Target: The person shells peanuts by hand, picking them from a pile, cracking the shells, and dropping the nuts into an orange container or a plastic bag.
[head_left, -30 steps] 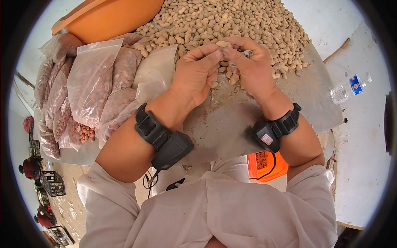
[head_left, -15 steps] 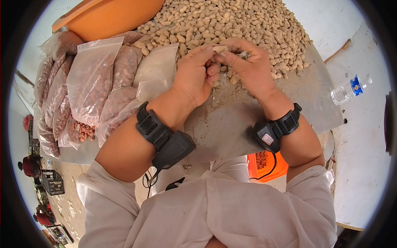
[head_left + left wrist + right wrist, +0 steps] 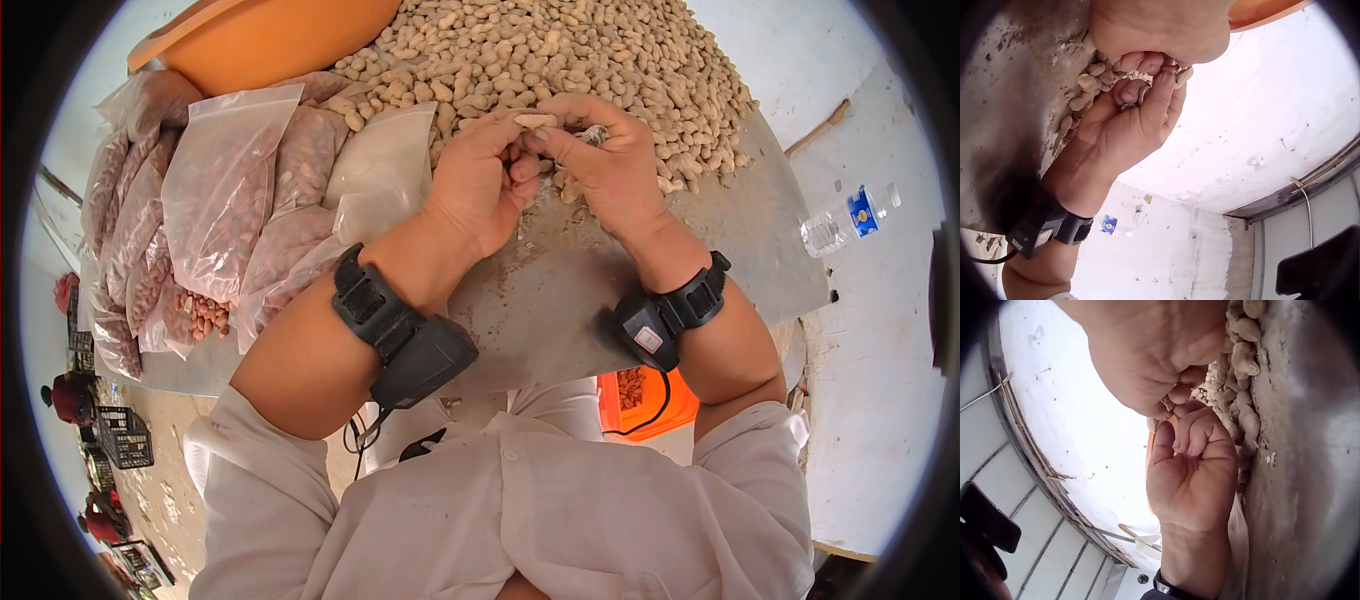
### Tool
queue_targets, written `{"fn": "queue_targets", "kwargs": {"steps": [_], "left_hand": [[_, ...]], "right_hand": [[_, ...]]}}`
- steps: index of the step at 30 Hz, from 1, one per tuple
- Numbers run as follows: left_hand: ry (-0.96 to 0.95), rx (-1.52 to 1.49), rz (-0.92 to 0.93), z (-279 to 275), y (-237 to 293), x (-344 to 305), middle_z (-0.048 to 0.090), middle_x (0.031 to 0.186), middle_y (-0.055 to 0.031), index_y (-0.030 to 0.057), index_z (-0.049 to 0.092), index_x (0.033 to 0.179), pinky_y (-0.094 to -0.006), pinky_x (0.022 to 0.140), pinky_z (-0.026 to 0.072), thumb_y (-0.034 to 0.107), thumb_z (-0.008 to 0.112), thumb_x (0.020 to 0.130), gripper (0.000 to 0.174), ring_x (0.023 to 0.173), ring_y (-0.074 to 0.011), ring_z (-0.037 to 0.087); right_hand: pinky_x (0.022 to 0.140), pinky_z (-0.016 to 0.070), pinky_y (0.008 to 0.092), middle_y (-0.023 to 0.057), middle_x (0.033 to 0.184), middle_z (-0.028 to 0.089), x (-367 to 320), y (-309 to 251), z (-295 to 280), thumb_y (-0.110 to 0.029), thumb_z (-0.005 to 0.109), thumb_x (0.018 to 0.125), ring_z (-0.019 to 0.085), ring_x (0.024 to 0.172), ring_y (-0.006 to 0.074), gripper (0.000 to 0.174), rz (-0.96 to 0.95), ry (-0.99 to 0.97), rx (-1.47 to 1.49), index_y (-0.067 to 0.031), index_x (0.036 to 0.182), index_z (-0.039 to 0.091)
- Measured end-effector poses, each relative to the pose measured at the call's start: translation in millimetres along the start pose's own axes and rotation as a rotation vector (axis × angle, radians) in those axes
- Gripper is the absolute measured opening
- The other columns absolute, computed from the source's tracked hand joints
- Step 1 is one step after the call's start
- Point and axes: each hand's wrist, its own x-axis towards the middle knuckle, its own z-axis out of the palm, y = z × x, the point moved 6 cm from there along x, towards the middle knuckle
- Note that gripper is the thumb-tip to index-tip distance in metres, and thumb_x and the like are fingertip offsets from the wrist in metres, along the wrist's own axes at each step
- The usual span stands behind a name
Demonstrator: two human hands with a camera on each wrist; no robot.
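Observation:
An unshelled peanut (image 3: pixel 535 120) sits at the meeting fingertips of both hands, in front of the peanut heap. My left hand (image 3: pixel 475 180) pinches it from the left, its other fingers curled in toward the palm. From the right, my right hand (image 3: pixel 615 165) grips it between thumb and forefinger. A small shiny metal piece (image 3: pixel 595 133) shows among the right hand's curled fingers; its kind is unclear. In the left wrist view the peanut (image 3: pixel 1184 76) pokes out past the right thumb tip. The right wrist view shows the left palm (image 3: pixel 1191 481) facing the camera, partly behind the right hand.
A big heap of unshelled peanuts (image 3: pixel 600 60) covers the back of the metal table (image 3: pixel 540 310). Clear bags of red kernels (image 3: pixel 220 190) crowd the left, below an orange basin (image 3: pixel 260 45). A plastic bottle (image 3: pixel 840 222) appears at right; an orange container (image 3: pixel 660 405) is below the table edge.
The peanut has shifted slightly left and down with the fingertips. My left hand's fingers have curled further inward, and its wrist has moved slightly right. The right hand stays nearly in place.

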Motion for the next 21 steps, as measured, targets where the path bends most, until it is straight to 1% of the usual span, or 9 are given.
{"fn": "queue_targets", "kwargs": {"steps": [5, 9, 11, 12, 14, 17, 20, 21], "left_hand": [[-0.001, -0.003, 0.012, 3.2, 1.5, -2.4, 0.048, 0.069, -0.0006, 0.0039, 0.054, 0.083, -0.0188, 0.045, 0.0301, 0.01, 0.047, 0.086, 0.009, 0.052, -0.0067, 0.039], [-0.021, 0.015, 0.024, 3.3, 2.7, -2.1, 0.047, 0.068, 0.0003, 0.0032, 0.055, 0.086, -0.0189, 0.044, 0.0303, 0.01, 0.046, 0.088, 0.011, 0.053, -0.006, 0.039], [0.016, -0.004, 0.001, 0.1, 0.1, -1.6, 0.047, 0.068, 0.0005, 0.0031, 0.055, 0.087, -0.019, 0.044, 0.0305, 0.01, 0.046, 0.088, 0.012, 0.053, -0.0058, 0.039], [0.034, -0.013, -0.011, -0.9, -1.0, -1.5, 0.048, 0.068, 0.0006, 0.003, 0.055, 0.087, -0.019, 0.044, 0.0306, 0.01, 0.045, 0.088, 0.012, 0.053, -0.0057, 0.039], [0.006, -0.009, -0.011, 1.3, -0.6, -1.7, 0.048, 0.069, 0.0005, 0.0031, 0.055, 0.086, -0.0192, 0.044, 0.031, 0.01, 0.046, 0.089, 0.012, 0.053, -0.0059, 0.039], [-0.004, -0.01, 0.016, 2.2, 0.5, -1.5, 0.05, 0.07, 0.0001, 0.0028, 0.055, 0.088, -0.0191, 0.044, 0.0316, 0.01, 0.047, 0.09, 0.011, 0.053, -0.0059, 0.039], [-0.025, 0.016, 0.052, 4.0, 3.0, -2.2, 0.051, 0.07, 0.0007, 0.0023, 0.057, 0.092, -0.0192, 0.045, 0.0325, 0.009, 0.05, 0.089, 0.011, 0.053, -0.0057, 0.04], [-0.036, 0.029, 0.063, 5.1, 3.9, -3.0, 0.051, 0.07, 0.0011, 0.0021, 0.058, 0.093, -0.0192, 0.045, 0.0328, 0.009, 0.051, 0.089, 0.011, 0.054, -0.0056, 0.041]], "right_hand": [[0.063, 0.0426, 0.021, -0.0012, 0.072, 0.056, 0.2, -0.6, 0.2, 0.0, 0.064, 0.073, 0.049, 0.07, 0.0066, 0.016, 0.009, -0.013, -0.009, -0.0024, 0.089, 0.065], [0.062, 0.0418, 0.0203, -0.0019, 0.072, 0.055, -1.3, -0.7, 0.6, -0.001, 0.064, 0.073, 0.048, 0.07, 0.0061, 0.015, 0.051, 0.014, 0.071, -0.0019, 0.088, 0.065], [0.062, 0.0416, 0.0201, -0.0021, 0.072, 0.055, -1.1, 0.4, 0.4, -0.002, 0.064, 0.074, 0.048, 0.069, 0.0061, 0.014, 0.056, 0.008, 0.077, -0.0016, 0.088, 0.065], [0.06, 0.0414, 0.0197, -0.0021, 0.072, 0.055, -0.9, 0.9, 0.1, -0.002, 0.064, 0.074, 0.048, 0.068, 0.0058, 0.014, 0.053, 0.01, 0.074, -0.0019, 0.088, 0.065], [0.058, 0.0412, 0.0188, -0.0022, 0.072, 0.055, -0.9, 2.2, -0.4, -0.003, 0.063, 0.075, 0.048, 0.065, 0.0052, 0.013, 0.048, 0.015, 0.069, -0.0023, 0.088, 0.065], [0.052, 0.0404, 0.0176, -0.0017, 0.072, 0.055, -3.2, 1.5, 1.3, -0.003, 0.064, 0.075, 0.05, 0.061, 0.0048, 0.015, 0.167, 0.007, 0.158, -0.0023, 0.09, 0.065], [0.047, 0.039, 0.017, -0.0006, 0.072, 0.056, -2.5, 11.3, 4.2, -0.004, 0.064, 0.077, 0.051, 0.058, 0.0054, 0.019, 0.222, -0.04, 0.454, -0.0012, 0.096, 0.063], [0.047, 0.0389, 0.0173, 0.0, 0.072, 0.056, -2.7, 16.1, 3.1, -0.005, 0.064, 0.077, 0.051, 0.058, 0.006, 0.02, 0.246, -0.016, 0.481, -0.0007, 0.097, 0.062]]}}
